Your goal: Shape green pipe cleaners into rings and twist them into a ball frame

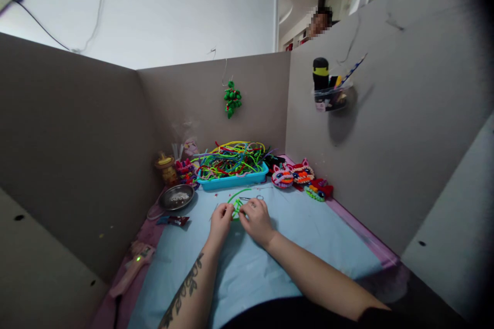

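Observation:
Between my two hands is a small bent piece of bright green pipe cleaner [237,207], with one loose end curving up toward the tray. My left hand [223,220] pinches its left side, fingertips closed. On the other side, my right hand [256,220] has its fingers closed on the same piece; some of it is hidden behind the fingers. Just beyond my right hand, a pair of scissors [260,197] lies on the light blue table cover [301,257], partly covered by that hand.
A blue tray [233,181] heaped with coloured pipe cleaners stands at the back. Finished fuzzy figures [283,177] sit to its right. A metal dish [176,197] and a pink glue gun [133,270] lie left. Grey partitions [247,72] enclose the table; a person's head shows beyond.

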Action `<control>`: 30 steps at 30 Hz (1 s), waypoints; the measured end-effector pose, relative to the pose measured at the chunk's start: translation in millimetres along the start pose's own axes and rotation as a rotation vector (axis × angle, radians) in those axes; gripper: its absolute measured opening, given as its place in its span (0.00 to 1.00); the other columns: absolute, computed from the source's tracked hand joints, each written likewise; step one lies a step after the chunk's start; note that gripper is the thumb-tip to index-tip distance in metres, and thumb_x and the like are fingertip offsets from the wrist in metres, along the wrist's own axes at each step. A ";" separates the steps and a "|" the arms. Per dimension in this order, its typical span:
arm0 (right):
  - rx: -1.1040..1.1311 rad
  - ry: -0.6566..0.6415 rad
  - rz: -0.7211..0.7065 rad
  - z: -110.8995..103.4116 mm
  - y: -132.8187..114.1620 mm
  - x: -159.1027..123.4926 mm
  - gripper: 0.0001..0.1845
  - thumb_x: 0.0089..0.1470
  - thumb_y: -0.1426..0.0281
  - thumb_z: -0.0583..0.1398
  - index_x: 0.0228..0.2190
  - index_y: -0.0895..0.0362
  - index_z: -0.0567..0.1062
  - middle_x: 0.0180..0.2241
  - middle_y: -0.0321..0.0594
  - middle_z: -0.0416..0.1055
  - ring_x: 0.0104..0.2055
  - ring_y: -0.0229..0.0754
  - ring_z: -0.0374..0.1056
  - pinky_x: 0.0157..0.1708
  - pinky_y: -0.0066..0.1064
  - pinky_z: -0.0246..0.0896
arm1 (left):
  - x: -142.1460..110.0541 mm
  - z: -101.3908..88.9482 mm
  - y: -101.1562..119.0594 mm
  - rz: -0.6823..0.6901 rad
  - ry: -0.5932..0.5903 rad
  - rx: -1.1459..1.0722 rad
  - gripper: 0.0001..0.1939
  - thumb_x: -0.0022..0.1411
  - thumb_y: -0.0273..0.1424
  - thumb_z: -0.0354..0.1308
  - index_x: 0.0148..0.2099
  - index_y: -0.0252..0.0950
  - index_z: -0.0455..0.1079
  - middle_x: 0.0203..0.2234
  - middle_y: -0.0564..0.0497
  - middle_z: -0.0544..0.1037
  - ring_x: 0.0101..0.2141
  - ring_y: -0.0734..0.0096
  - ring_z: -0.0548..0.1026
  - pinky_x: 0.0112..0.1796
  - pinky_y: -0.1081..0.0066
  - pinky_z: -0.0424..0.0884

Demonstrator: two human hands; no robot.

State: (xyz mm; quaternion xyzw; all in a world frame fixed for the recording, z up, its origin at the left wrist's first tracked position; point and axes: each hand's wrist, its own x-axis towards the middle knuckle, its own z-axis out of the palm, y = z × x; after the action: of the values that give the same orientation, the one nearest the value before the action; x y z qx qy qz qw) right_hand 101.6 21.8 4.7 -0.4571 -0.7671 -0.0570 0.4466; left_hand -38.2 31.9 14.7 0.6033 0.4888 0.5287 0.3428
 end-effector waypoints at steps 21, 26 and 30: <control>0.447 0.052 0.280 15.1 22.0 5.5 0.07 0.48 0.70 0.58 0.22 0.55 0.74 0.41 0.42 0.68 0.47 0.45 0.61 0.49 0.41 0.53 | 4.2 1.4 -11.1 -0.231 -0.001 -0.210 0.16 0.49 0.42 0.57 0.24 0.33 0.66 0.13 0.58 0.62 0.17 0.78 0.59 0.21 0.76 0.52; 0.586 0.183 0.392 20.6 37.1 6.7 0.13 0.51 0.65 0.55 0.37 0.56 0.74 0.42 0.46 0.68 0.46 0.45 0.63 0.46 0.39 0.57 | 12.6 -6.7 -13.3 -0.525 0.049 -0.728 0.08 0.51 0.32 0.58 0.27 0.32 0.67 0.16 0.55 0.67 0.18 0.79 0.64 0.22 0.77 0.60; 0.825 0.061 0.606 22.9 41.6 8.5 0.14 0.48 0.62 0.56 0.35 0.58 0.72 0.33 0.42 0.71 0.34 0.41 0.66 0.32 0.31 0.62 | 17.8 -15.0 -10.6 -0.711 0.062 -0.978 0.05 0.56 0.25 0.52 0.28 0.31 0.67 0.17 0.53 0.70 0.19 0.78 0.68 0.23 0.76 0.65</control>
State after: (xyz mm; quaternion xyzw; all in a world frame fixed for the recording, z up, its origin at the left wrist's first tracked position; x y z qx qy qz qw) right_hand 116.8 62.6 -16.1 -0.4427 -0.5453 0.3692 0.6086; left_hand -55.9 50.4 13.3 0.1595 0.3704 0.5626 0.7217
